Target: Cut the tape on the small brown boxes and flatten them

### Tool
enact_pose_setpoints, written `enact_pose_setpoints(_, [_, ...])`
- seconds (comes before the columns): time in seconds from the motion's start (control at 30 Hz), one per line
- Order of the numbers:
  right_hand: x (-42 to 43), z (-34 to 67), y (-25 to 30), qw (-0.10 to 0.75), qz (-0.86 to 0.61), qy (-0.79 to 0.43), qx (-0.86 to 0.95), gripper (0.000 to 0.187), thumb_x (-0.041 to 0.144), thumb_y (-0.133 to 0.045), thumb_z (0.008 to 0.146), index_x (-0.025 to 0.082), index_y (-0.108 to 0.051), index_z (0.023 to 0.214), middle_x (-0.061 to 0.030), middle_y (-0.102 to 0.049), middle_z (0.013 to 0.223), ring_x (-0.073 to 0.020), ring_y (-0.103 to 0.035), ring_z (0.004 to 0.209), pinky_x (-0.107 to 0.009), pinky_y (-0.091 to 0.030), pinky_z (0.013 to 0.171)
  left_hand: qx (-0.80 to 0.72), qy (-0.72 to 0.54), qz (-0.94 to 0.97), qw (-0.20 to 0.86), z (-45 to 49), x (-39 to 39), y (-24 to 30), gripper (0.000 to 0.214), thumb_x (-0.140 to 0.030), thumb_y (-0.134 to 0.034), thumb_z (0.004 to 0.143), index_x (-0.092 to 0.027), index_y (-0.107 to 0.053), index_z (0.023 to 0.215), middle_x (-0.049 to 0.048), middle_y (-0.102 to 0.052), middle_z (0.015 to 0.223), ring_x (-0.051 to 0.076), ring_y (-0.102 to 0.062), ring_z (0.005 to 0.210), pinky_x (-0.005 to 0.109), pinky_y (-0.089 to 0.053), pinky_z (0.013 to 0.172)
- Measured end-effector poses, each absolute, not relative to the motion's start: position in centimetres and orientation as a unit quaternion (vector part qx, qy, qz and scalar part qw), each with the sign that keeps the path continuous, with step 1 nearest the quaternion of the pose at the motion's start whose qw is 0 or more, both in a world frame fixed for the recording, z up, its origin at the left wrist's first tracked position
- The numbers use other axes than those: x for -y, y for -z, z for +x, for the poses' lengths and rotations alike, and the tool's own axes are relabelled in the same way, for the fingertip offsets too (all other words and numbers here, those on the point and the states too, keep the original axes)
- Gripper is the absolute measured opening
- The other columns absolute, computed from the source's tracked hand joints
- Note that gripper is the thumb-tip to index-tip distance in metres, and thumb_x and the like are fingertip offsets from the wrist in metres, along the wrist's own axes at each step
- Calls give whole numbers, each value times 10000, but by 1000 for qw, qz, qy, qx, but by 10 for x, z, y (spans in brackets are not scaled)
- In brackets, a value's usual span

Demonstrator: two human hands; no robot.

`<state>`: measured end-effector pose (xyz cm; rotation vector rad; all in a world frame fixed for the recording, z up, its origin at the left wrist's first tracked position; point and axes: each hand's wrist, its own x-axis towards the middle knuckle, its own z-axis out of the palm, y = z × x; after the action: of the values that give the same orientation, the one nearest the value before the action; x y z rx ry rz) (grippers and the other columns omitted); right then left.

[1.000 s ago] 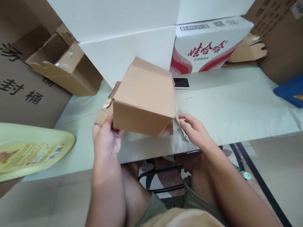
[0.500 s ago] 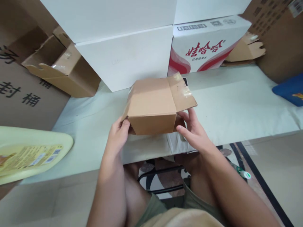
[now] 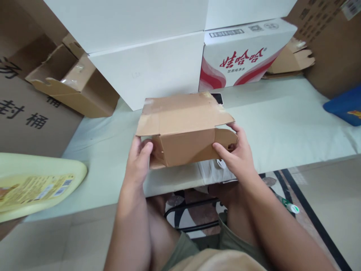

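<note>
Between my two hands is a small brown cardboard box (image 3: pixel 188 145), its end flaps spread out at the left and right. My left hand (image 3: pixel 138 160) grips the left end, thumb toward the flap and fingers partly hidden behind it. At the right end my right hand (image 3: pixel 237 152) has its thumb on the front edge and its fingers behind the side flap. Torn patches and shiny tape show on the upper flaps. A dark-screened phone (image 3: pixel 217 98) lies behind the box, partly covered by it.
White cartons (image 3: pixel 146 71) and a red-and-white water carton (image 3: pixel 245 56) line the back. An opened cardboard box (image 3: pixel 76 82) stands at the left, near a pale yellow jug (image 3: pixel 42 184). Something blue (image 3: pixel 345 107) sits at the right on the cloth-covered surface (image 3: pixel 282 124).
The box has turned and tilted, so its left flap now sticks out and a right side flap shows. My right hand has moved right and closed on that flap.
</note>
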<state>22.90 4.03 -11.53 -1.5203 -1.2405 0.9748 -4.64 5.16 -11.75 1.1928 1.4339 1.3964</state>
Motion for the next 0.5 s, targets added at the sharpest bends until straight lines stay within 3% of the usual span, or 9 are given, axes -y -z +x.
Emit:
enact_pose_setpoints(0.1, [-41, 231, 113, 497, -593, -401, 490, 467, 510, -709, 836, 229, -633, 1201, -93, -741, 1077, -256, -707, 909, -403, -602, 809, -537, -613, 414, 406, -45, -53, 111, 323, -479, -682, 812, -251, -728, 1036, 58, -781, 1082, 256, -749, 1083, 320, -617, 841])
enact_pose_setpoints(0.17, [-42, 233, 118, 519, -580, -417, 469, 392, 564, -667, 876, 222, -673, 1069, -93, -762, 1029, -270, -722, 953, -405, -599, 831, -513, -641, 372, 433, -46, -51, 105, 313, -504, -654, 788, -228, -725, 918, 49, -776, 860, 223, -757, 801, 293, -593, 642])
enact_pose_setpoints(0.23, [-43, 234, 125, 542, -578, -431, 431, 417, 614, -671, 875, 217, -699, 1001, -95, -781, 1003, -281, -736, 967, -407, -596, 832, -499, -616, 364, 489, -49, -48, 101, 331, -519, -660, 751, -213, -722, 860, 24, -706, 637, 164, -604, 467, 255, -438, 395])
enact_pose_setpoints(0.3, [-45, 233, 131, 572, -575, -436, 389, 432, 617, -727, 835, 215, -731, 990, -91, -803, 1025, -285, -746, 1003, -407, -596, 864, -499, -559, 382, 540, -53, -45, 100, 308, -490, -699, 711, -199, -717, 809, -7, -622, 518, 110, -402, 317, 231, -231, 286])
enact_pose_setpoints(0.33, [-45, 232, 133, 589, -569, -439, 370, 422, 597, -756, 815, 215, -746, 993, -86, -812, 1040, -285, -752, 1021, -409, -597, 891, -506, -537, 393, 548, -55, -45, 101, 284, -463, -720, 701, -194, -715, 791, -17, -602, 506, 96, -364, 311, 224, -191, 282])
enact_pose_setpoints(0.4, [-46, 230, 133, 623, -545, -446, 341, 379, 532, -791, 787, 219, -771, 999, -69, -824, 1036, -285, -764, 1035, -422, -604, 930, -538, -519, 420, 515, -59, -47, 107, 247, -408, -757, 710, -187, -734, 818, -6, -657, 602, 103, -490, 418, 208, -331, 352])
enact_pose_setpoints(0.47, [-46, 227, 130, 654, -509, -456, 323, 331, 471, -804, 767, 223, -785, 986, -56, -831, 1000, -300, -774, 1048, -447, -617, 947, -588, -516, 455, 425, -63, -51, 116, 318, -380, -818, 719, -199, -771, 976, 41, -777, 896, 167, -704, 750, 241, -558, 621])
enact_pose_setpoints(0.5, [-46, 226, 127, 668, -491, -460, 316, 314, 450, -811, 751, 225, -791, 970, -53, -832, 976, -313, -777, 1062, -461, -623, 952, -608, -511, 478, 376, -65, -54, 122, 405, -386, -853, 718, -211, -772, 1075, 68, -792, 1088, 216, -737, 969, 291, -602, 798])
